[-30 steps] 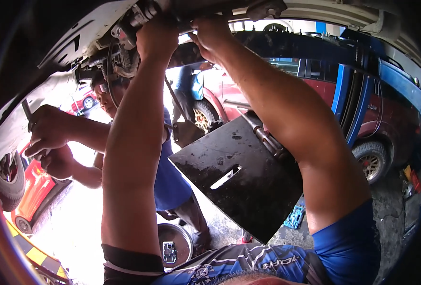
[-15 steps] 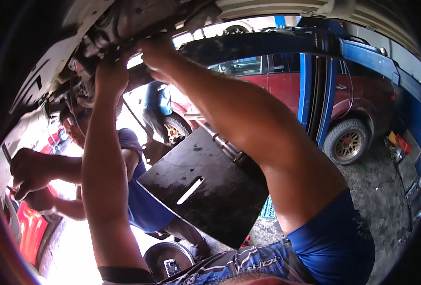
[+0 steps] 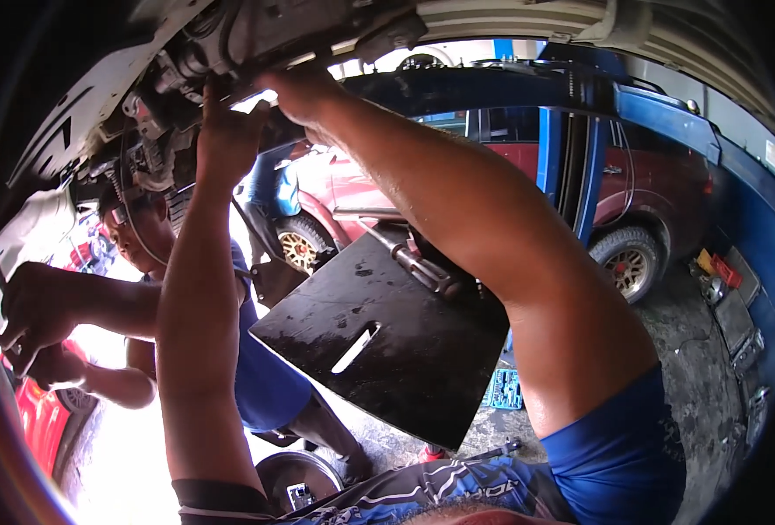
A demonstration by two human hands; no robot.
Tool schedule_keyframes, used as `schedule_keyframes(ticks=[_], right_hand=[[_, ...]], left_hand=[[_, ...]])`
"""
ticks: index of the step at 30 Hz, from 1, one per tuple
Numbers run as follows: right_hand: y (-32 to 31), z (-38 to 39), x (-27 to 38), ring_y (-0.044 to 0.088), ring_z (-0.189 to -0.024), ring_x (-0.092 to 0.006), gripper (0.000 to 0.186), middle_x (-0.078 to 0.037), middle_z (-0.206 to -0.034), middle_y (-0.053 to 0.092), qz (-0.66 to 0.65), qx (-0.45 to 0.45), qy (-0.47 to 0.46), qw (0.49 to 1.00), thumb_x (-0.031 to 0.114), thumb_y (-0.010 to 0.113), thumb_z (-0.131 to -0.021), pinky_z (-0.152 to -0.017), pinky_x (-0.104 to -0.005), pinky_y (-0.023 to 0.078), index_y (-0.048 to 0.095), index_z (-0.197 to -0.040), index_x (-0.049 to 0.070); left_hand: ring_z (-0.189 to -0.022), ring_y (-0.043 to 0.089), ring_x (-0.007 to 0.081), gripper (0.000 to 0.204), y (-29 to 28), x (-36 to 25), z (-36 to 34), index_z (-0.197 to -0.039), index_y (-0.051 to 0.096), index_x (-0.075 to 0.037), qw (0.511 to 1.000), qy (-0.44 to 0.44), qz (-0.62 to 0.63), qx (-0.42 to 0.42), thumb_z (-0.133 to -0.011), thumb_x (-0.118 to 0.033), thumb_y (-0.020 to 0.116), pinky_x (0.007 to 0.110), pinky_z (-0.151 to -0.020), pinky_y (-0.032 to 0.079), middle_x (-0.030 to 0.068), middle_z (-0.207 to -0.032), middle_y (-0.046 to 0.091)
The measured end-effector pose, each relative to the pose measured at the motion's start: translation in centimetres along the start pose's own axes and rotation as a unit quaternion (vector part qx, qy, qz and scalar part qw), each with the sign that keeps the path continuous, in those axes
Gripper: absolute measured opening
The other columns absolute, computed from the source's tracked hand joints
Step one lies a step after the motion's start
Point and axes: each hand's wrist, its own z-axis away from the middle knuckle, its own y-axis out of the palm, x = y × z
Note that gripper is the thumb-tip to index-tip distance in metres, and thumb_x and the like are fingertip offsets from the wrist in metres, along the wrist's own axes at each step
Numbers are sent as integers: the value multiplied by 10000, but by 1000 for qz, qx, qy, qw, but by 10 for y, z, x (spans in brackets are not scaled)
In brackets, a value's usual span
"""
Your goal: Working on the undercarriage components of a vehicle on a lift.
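Both my arms reach up to the dark metal underside [image 3: 265,44] of a raised vehicle. My left hand [image 3: 232,140] is at a dark part there, one finger stretched up along it and the thumb apart; what it grips is hard to make out. Close on its right, my right hand [image 3: 304,98] has its fingers curled at the same dark area, their tips partly hidden. Below my hands stands a black flat plate [image 3: 387,341] with a slot. A metal hand tool with a long shaft [image 3: 418,267] and a steel bar [image 3: 370,213] lie at its far edge.
A co-worker [image 3: 265,376] stands at left, hands [image 3: 38,315] raised around a tool. A round black pan [image 3: 326,472] holds a small object. A blue tool case [image 3: 506,389] and a ratchet [image 3: 492,451] lie on the floor. Behind are a blue lift post [image 3: 548,162] and red vehicle [image 3: 519,162].
The view has shifted slightly. My left hand now shows a finger stretched upward, and both hands stay at the underside. The co-worker's hands have moved a little left.
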Motion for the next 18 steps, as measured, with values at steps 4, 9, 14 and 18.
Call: schedule_keyframes(ticks=[4, 9, 14, 18], right_hand=[[-16, 26, 36, 639, -1007, -208, 479, -166, -1109, 681, -187, 96, 190, 959, 502, 649, -853, -902, -354, 473, 696, -1142, 123], [-71, 45, 12, 631, -790, -247, 339, -168, -882, 676, 350, 404, 68, 843, 345, 659, -880, -712, -388, 490, 679, -882, 7], [-177, 74, -101, 665, -924, -329, 239, -185, -969, 690, 578, 357, -22, 734, 206, 579, -879, -835, -416, 525, 673, -969, 5], [-201, 67, -119, 657, -940, -346, 229, -175, -982, 689, 541, 155, 30, 826, 225, 554, -893, -852, -420, 513, 683, -983, 59]], left_hand=[[-1172, 568, 320, 407, 8, 5, 6, -1220, 637, -125, 982, -68, -153, 88, -972, -417, 498, 422, -1063, 392, 179, -1311, 557], [-1122, 620, 283, 540, -12, -19, -2, -1261, 586, -45, 931, -302, 187, -88, -903, -448, 614, 353, -994, 439, 124, -1174, 662], [-1091, 643, 227, 707, -43, -48, -27, -1404, 412, -28, 847, -401, 345, -63, -868, -400, 684, 322, -953, 462, 111, -1123, 690], [-1059, 656, 214, 797, -43, -14, -8, -1443, 327, -26, 870, -382, 310, -27, -850, -400, 706, 308, -934, 470, 103, -1101, 701]])
